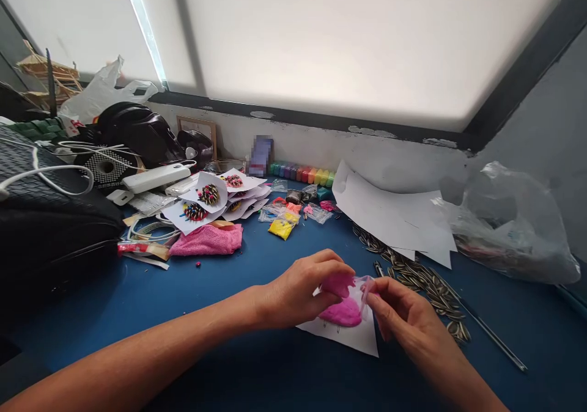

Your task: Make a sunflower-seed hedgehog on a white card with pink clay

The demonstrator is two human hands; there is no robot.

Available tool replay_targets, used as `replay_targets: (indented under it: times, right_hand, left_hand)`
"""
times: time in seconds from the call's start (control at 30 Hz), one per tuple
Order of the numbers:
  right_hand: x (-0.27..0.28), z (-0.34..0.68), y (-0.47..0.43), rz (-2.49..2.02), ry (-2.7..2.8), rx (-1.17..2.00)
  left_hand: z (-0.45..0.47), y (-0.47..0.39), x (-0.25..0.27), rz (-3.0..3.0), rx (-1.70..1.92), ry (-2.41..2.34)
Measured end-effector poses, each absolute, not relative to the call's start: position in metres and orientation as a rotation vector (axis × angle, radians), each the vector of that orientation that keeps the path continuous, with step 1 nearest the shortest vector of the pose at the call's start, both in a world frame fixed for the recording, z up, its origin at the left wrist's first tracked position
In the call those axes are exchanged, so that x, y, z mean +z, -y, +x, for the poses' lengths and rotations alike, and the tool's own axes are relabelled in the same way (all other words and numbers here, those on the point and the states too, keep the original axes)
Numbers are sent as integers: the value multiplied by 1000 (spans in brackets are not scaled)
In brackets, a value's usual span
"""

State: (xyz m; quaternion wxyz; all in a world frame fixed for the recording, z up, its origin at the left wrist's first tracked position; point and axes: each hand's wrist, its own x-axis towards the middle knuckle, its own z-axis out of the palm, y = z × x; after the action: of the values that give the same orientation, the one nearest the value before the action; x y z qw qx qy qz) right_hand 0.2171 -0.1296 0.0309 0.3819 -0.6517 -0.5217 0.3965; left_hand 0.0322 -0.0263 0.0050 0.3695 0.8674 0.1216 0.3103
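Observation:
My left hand (302, 286) is closed on a lump of pink modelling clay (338, 285), gripped between thumb and fingers. Opposite it, my right hand (398, 308) pinches a clear plastic bag (365, 285), whose mouth reaches toward the clay. Below both hands lies a small sheet of white paper (364, 340) on the blue table. A flat pink clay shape (343, 314) is spread on this sheet, with small drawn marks under its lower edge. My left fingers hide part of the sheet.
Sunflower seeds (426, 286) and long metal tweezers (495, 332) lie to the right, near blank paper sheets (380, 207) and a plastic bag (513, 235). Behind are bagged clay (284, 224) and seed-decorated papers (215, 201). A pink cloth (208, 239) and black bag (55, 235) are left.

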Motion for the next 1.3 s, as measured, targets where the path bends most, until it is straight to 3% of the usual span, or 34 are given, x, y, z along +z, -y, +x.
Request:
replay_targets:
  times: [0.47, 1.1, 1.3]
  right_hand:
    - [28, 213, 132, -1586, 1291, 1181]
    - [26, 223, 132, -1633, 1199, 662]
    - [20, 225, 135, -1647, 1427, 492]
  left_hand:
    - [31, 29, 6, 2243, 710, -322]
    - [31, 25, 5, 2065, 829, -474]
    - [31, 27, 4, 2053, 814, -469]
